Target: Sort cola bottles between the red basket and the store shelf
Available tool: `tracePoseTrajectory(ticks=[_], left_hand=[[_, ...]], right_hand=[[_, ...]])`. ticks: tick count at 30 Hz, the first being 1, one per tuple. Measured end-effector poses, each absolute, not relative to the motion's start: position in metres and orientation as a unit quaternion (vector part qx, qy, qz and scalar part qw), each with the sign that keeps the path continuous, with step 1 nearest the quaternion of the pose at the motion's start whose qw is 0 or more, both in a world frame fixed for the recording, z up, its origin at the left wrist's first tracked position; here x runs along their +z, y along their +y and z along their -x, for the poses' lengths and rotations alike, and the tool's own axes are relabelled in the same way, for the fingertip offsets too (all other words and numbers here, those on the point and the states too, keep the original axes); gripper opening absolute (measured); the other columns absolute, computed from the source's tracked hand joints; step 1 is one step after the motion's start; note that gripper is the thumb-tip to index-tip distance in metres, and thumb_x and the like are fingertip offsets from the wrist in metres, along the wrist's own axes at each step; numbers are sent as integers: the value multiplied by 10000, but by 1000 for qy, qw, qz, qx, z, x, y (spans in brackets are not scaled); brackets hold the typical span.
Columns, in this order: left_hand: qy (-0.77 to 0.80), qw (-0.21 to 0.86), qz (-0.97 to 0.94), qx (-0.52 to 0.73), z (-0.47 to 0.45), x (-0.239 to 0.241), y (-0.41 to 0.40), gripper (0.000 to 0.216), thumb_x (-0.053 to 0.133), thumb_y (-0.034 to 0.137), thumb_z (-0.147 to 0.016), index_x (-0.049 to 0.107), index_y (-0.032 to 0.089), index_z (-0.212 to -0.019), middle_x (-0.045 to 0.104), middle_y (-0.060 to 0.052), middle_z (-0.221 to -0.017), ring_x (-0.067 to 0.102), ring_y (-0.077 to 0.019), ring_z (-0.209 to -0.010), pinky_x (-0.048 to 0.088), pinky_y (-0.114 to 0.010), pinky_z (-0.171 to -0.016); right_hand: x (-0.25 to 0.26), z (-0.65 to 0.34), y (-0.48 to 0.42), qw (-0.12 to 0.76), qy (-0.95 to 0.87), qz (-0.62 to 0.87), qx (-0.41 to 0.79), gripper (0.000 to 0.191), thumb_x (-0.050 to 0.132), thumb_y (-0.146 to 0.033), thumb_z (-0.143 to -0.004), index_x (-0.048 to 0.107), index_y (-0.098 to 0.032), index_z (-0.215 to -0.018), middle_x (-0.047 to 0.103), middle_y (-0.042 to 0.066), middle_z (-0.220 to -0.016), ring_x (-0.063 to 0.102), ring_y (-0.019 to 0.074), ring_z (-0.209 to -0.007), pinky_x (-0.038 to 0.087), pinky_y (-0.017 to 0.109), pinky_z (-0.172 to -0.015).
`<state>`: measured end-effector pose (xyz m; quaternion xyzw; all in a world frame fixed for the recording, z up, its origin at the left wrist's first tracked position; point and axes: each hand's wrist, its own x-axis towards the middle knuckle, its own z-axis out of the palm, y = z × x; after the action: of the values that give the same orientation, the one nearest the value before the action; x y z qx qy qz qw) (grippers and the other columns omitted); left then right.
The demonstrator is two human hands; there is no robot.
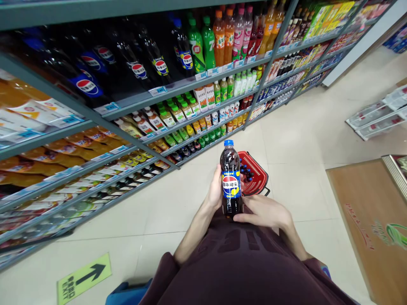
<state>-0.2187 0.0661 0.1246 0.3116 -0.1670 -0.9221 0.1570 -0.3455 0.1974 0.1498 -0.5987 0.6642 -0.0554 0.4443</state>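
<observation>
Left hand point(215, 191) wraps the left side of a cola bottle point(230, 180), fingers curled behind it, gripping. Right hand point(263, 211) cups the bottle's base from the right, thumb and fingers closed on the bottom edge. Bottle is upright (blue cap up, label facing camera), held mid-scene in front of the person's maroon shirt point(241, 267). Just beyond it a red basket point(256, 173) sits on the tiled floor point(295, 140), dark bottles inside. Drink shelves point(178, 97) run along the left; green arrow sticker point(83, 277) near left.
</observation>
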Motion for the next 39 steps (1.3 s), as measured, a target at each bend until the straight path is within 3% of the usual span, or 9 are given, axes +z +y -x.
tracePoseTrajectory(ticks=[8,11,15,19,23,26,31,35,39], left_hand=[[-193,200,-312,-909,213,117,66,757,369,718,-1039,743,61,-1002,759,-169,-860,758,-254,-753,641,-343,-686],[-222,260,-309,-887,214,122,61,685,595,753,-935,716,87,-1044,770,-143,-886,774,-275,-831,648,-353,-728],[-257,365,-280,-850,220,139,57,638,874,655,-751,646,161,-1084,782,-84,-963,781,-286,-941,645,-369,-821],[-261,352,-252,-863,225,158,59,668,891,653,-728,613,166,-1091,779,-93,-944,779,-321,-980,639,-408,-849],[-246,336,-242,-876,228,166,63,649,911,615,-719,607,175,-1087,773,-106,-1016,771,-315,-981,628,-403,-846],[-231,331,-237,-884,231,165,66,578,854,612,-787,634,171,-1089,758,-97,-1014,758,-276,-945,612,-375,-833],[-243,410,-237,-847,230,159,71,354,866,421,-816,622,189,-926,695,-2,-911,684,-151,-799,569,-279,-792],[-257,418,-250,-835,224,158,75,366,884,373,-783,605,205,-950,690,-9,-972,698,-201,-913,573,-343,-881],[-264,421,-261,-828,217,160,77,337,852,354,-807,603,212,-985,687,-27,-1030,693,-231,-1015,561,-369,-935]], right_hand=[[152,346,201,439,670,586,-125,757,593,-671,-936,466,-222,-1531,719,126,-1246,709,309,-1092,561,435,-937],[153,341,201,454,677,542,-205,800,621,-618,-942,335,-291,-1614,660,105,-1391,727,250,-1022,587,412,-916],[152,325,195,454,702,458,-303,1044,793,-558,-817,201,-322,-1644,607,115,-1465,735,210,-923,617,364,-783],[150,312,189,386,694,438,-421,917,828,-406,-778,335,-304,-1545,650,67,-1399,692,228,-1191,593,375,-1000],[144,310,194,386,663,430,-476,843,805,-310,-759,388,-266,-1491,699,62,-1285,709,219,-1124,606,337,-948],[135,313,201,386,636,432,-510,809,794,-333,-768,419,-242,-1479,657,86,-1369,656,247,-1249,590,338,-1004],[125,311,205,427,561,435,-560,749,727,-435,-869,392,-216,-1503,562,106,-1481,586,237,-1355,514,344,-1148],[128,304,200,410,577,407,-577,849,756,-427,-856,293,-222,-1537,485,121,-1539,510,234,-1435,429,376,-1247],[134,299,196,410,601,382,-569,936,826,-401,-780,286,-222,-1523,521,133,-1471,562,250,-1350,451,419,-1225]])
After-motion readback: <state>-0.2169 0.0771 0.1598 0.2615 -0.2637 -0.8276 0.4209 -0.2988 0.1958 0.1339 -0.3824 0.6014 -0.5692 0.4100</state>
